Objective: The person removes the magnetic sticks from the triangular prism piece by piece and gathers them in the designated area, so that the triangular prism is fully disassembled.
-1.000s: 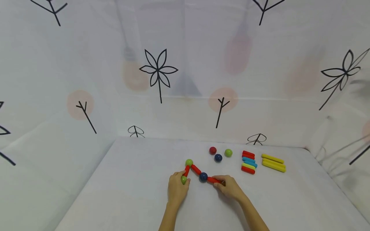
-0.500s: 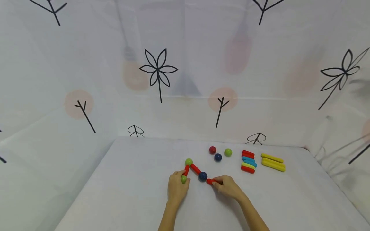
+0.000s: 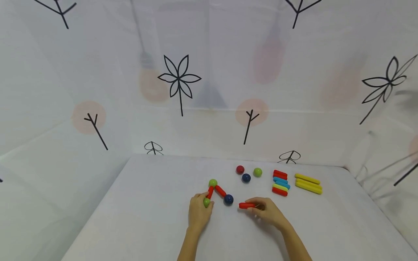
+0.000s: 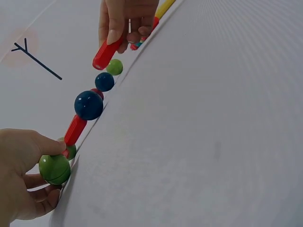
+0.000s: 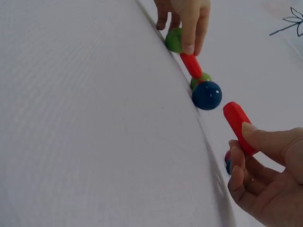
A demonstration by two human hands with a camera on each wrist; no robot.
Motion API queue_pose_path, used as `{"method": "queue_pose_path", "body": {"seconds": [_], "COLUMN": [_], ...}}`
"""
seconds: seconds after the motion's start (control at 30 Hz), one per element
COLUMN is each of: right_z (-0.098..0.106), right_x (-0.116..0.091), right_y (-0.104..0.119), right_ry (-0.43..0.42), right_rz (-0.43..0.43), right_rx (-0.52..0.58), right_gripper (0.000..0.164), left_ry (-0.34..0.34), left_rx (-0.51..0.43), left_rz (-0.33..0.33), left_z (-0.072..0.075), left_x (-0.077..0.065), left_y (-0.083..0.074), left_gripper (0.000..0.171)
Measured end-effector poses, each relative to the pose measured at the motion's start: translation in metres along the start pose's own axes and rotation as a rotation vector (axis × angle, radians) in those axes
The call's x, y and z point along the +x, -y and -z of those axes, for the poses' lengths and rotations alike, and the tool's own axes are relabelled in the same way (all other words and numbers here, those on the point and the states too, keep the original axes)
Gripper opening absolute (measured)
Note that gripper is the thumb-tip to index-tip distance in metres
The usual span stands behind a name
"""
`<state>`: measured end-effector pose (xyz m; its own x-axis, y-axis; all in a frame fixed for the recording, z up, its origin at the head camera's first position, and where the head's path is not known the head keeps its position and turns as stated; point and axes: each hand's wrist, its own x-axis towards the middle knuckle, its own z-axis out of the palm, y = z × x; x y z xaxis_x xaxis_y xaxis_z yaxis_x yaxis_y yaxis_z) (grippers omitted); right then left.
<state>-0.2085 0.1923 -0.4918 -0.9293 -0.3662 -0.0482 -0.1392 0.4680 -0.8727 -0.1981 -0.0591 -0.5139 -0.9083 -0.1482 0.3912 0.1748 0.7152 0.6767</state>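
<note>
My left hand (image 3: 199, 213) grips the near green ball (image 3: 207, 202) of a joined piece, one fingertip lying at the red stick (image 3: 210, 191) that leads from it. That stick meets a far green ball (image 3: 213, 182), from which a second red stick (image 3: 220, 191) runs to a dark blue ball (image 3: 228, 199). The piece forms a bent V on the table. Between thumb and fingers, my right hand (image 3: 268, 211) pinches a loose red stick (image 5: 237, 126). A gap separates this stick's free end from the blue ball, as the right wrist view shows.
Behind the joined piece lie a loose red ball (image 3: 240, 169), a blue ball (image 3: 246, 178) and a green ball (image 3: 257, 172). Short red, blue and lime sticks (image 3: 281, 183) sit in a row to the right, beside long yellow sticks (image 3: 308, 183). A patterned white curtain (image 3: 209, 130) backs the white table.
The red stick in my right hand has come away from the blue ball and moved right with the hand. My left hand keeps its hold with barely any shift.
</note>
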Motion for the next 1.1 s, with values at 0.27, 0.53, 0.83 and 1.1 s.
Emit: {"method": "queue_pose_path", "body": {"seconds": [0.27, 0.53, 0.83, 1.1], "right_z": [0.017, 0.04, 0.058, 0.065], "right_x": [-0.013, -0.027, -0.038, -0.033], "right_y": [-0.003, -0.017, -0.029, -0.041], "right_ry": [-0.184, -0.344, -0.401, -0.441], "right_rz": [-0.118, -0.209, -0.283, -0.302], "right_rx": [0.048, -0.026, -0.078, -0.223], "right_gripper": [0.034, 0.033, 0.041, 0.046], "left_ry": [0.013, 0.06, 0.095, 0.104], "left_rx": [-0.004, -0.013, -0.017, -0.014], "left_rz": [-0.005, 0.019, 0.039, 0.038], "left_z": [0.004, 0.005, 0.008, 0.008], "left_x": [-0.001, 0.0, 0.001, 0.001], "left_y": [-0.001, -0.001, -0.002, -0.001], "left_gripper": [0.035, 0.036, 0.037, 0.036]}}
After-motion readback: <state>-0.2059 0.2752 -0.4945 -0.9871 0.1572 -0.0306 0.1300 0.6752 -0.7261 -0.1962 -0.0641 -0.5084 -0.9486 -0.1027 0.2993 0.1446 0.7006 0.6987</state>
